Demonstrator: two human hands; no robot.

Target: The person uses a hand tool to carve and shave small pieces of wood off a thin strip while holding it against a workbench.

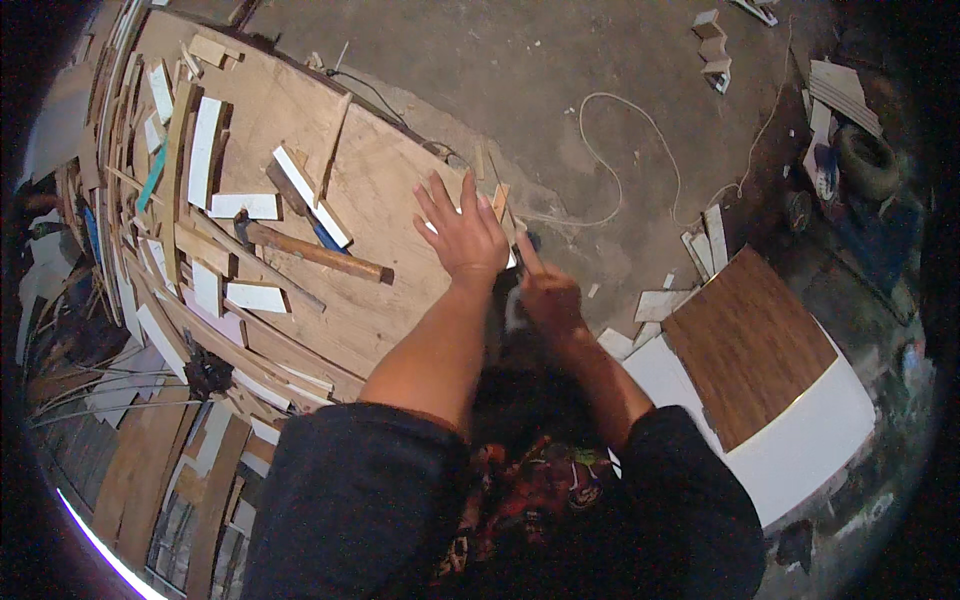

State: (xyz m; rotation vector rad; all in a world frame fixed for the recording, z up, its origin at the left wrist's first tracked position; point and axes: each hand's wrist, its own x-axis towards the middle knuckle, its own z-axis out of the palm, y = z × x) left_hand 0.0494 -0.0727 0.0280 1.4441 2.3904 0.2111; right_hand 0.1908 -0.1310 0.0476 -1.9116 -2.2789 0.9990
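Our left hand (462, 238) lay spread flat on plywood surface (370, 180); right hand (548, 297) pinched small wood strip (500, 200) just beside, strip's long axis pointing away.

My left hand (462, 232) is bare, with no glove, ring or watch on it, and so is my right hand (548, 296). Both forearms are uncovered from wrist to elbow. My sleeves (350, 480) are dark, near black, thick and loose, pushed up and bunched in soft folds just past the elbows, the left one bulkier in view than the right. Between them, near me, my front shows a patterned cloth (530, 490) in red, orange and black with small pale patches.
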